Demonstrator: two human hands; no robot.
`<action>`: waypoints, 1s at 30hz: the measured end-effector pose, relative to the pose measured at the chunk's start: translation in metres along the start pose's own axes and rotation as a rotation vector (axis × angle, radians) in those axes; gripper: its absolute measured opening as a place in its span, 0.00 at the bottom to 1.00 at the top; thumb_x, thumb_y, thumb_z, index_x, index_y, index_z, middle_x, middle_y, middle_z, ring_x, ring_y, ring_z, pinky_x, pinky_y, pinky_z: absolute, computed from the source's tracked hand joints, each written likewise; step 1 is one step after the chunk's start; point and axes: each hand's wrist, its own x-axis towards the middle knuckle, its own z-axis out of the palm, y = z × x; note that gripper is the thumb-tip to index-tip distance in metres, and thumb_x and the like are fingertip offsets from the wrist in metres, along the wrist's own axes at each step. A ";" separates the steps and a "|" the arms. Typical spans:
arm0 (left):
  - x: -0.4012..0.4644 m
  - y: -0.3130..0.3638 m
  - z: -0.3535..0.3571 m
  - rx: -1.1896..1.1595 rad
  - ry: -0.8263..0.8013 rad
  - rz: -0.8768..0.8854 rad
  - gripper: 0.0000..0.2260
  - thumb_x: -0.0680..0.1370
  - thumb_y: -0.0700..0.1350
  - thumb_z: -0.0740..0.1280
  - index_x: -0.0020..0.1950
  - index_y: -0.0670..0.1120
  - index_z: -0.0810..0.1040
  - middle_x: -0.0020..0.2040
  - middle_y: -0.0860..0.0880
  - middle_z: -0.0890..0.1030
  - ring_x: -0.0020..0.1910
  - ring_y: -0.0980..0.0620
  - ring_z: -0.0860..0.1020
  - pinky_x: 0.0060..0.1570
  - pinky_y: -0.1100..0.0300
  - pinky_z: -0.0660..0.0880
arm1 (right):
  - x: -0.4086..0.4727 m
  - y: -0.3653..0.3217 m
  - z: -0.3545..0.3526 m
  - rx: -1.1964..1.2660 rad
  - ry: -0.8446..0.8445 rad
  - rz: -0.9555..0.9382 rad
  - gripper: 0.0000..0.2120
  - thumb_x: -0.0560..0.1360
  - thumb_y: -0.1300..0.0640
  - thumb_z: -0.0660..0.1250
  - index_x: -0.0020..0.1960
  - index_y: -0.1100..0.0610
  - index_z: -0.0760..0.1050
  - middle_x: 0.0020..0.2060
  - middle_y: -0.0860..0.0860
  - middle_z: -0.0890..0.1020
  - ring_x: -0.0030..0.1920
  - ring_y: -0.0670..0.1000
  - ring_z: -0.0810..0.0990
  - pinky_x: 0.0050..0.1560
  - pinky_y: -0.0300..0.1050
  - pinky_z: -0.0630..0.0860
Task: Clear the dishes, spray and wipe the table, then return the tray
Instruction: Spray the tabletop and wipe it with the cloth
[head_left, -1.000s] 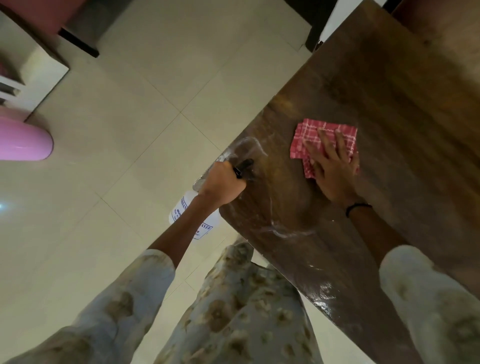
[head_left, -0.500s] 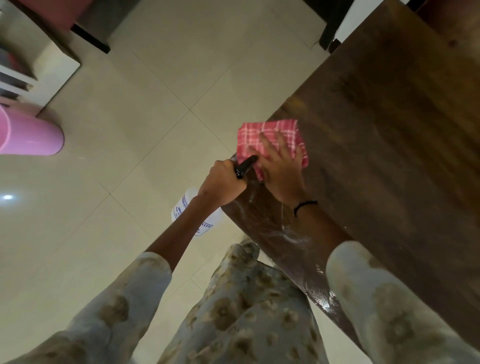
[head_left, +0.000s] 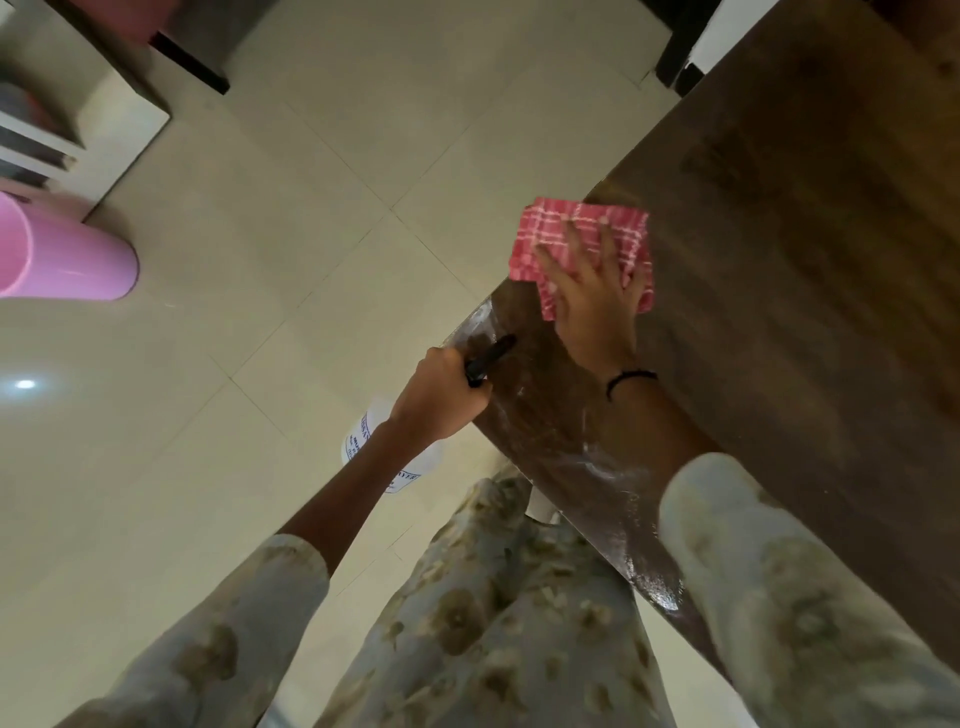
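My right hand (head_left: 592, 291) lies flat with spread fingers on a folded red-and-white checked cloth (head_left: 561, 228), pressing it onto the dark wooden table (head_left: 779, 249) at its left edge; part of the cloth overhangs the edge. My left hand (head_left: 441, 397) grips the black trigger head of a white spray bottle (head_left: 395, 462), which hangs below the hand beside the table edge. Wet streaks shine on the table near the edge between my hands.
A pink plastic bin (head_left: 62, 254) lies at the left on the pale tiled floor (head_left: 260, 260). A white shelf unit (head_left: 62, 114) stands at the upper left. Dark furniture legs (head_left: 675, 57) show at the top by the table's far corner.
My right hand swept the cloth from the table's inner part to the left edge, then slid it a little away from me along that edge. The left hand kept the bottle still.
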 end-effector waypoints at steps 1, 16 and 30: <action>-0.002 -0.002 -0.001 0.005 0.011 0.005 0.07 0.71 0.38 0.64 0.33 0.43 0.71 0.25 0.47 0.67 0.22 0.49 0.64 0.27 0.57 0.62 | -0.003 -0.015 0.006 -0.002 0.006 -0.067 0.23 0.77 0.53 0.59 0.71 0.46 0.67 0.74 0.53 0.64 0.74 0.63 0.58 0.66 0.72 0.51; -0.030 -0.035 0.027 0.064 0.017 -0.012 0.11 0.70 0.40 0.61 0.48 0.38 0.79 0.25 0.48 0.66 0.21 0.50 0.63 0.23 0.61 0.59 | -0.090 0.050 0.002 -0.132 -0.108 -0.079 0.26 0.80 0.48 0.59 0.75 0.42 0.55 0.77 0.50 0.55 0.76 0.60 0.50 0.66 0.76 0.53; -0.046 -0.055 0.011 -0.020 0.231 -0.067 0.12 0.71 0.35 0.62 0.28 0.41 0.65 0.24 0.48 0.61 0.23 0.50 0.57 0.25 0.61 0.56 | -0.058 -0.047 0.019 0.009 -0.102 -0.109 0.32 0.74 0.56 0.68 0.74 0.44 0.61 0.77 0.51 0.57 0.76 0.62 0.51 0.67 0.72 0.46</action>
